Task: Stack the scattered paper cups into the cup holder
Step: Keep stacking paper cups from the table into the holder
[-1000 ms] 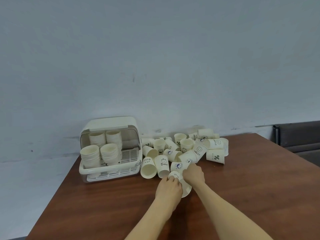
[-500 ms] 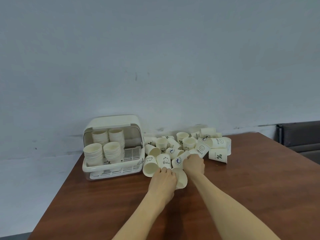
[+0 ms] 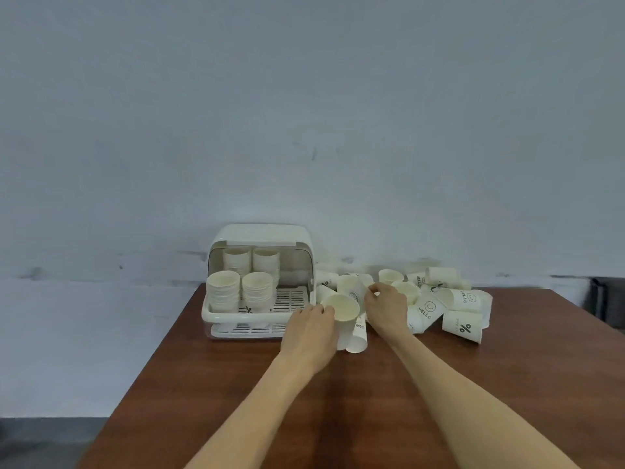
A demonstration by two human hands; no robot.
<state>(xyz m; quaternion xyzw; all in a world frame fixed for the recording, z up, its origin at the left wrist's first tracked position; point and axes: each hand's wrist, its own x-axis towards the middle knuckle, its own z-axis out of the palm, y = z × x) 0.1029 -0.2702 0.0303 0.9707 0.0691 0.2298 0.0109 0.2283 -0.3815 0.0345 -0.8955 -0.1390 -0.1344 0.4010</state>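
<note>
A cream plastic cup holder [image 3: 216, 316] with a raised lid stands at the table's back left, holding several stacks of paper cups [image 3: 223, 291]. My left hand [image 3: 309, 336] grips an upright paper cup [image 3: 343, 314] just right of the holder's front corner. My right hand [image 3: 385, 308] pinches another cup [image 3: 351, 289] behind it. Another cup [image 3: 357, 338] lies on its side under the held one. A heap of scattered printed cups [image 3: 461, 326] spreads to the right along the wall.
The brown wooden table [image 3: 372, 401] ends at a left edge beside grey floor [image 3: 44, 441]. A pale wall [image 3: 304, 130] runs right behind the holder and the cups. A dark seat [image 3: 608, 299] shows at the far right.
The view has shifted so the holder sits nearer the centre. My left hand has raised a cup upright toward the holder, and my right hand has taken a cup from the heap.
</note>
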